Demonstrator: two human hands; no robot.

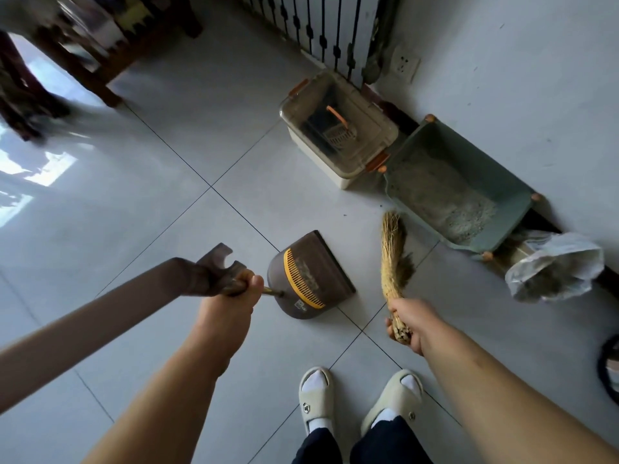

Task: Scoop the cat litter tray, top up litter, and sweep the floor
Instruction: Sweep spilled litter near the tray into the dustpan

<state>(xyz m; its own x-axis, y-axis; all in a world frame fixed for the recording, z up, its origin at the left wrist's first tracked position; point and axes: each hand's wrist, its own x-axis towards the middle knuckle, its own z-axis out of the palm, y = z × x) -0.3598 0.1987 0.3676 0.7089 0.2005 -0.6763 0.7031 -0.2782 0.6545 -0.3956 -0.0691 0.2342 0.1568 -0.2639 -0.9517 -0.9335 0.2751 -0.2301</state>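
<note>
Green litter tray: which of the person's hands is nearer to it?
Right. The right hand, gripping the straw broom, is just short of the litter tray; the left hand, holding the dustpan by its handle, is farther off, beyond the dustpan.

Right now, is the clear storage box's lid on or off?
On. The translucent lid lies flat across the storage box, orange latches at both ends; the scoop shows through it.

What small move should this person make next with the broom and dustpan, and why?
Probably brush the dark specks beside the litter tray toward the dustpan. The right hand grips the straw broom near them, and the left hand holds the dustpan on the tile with its open lip facing the broom.
</note>
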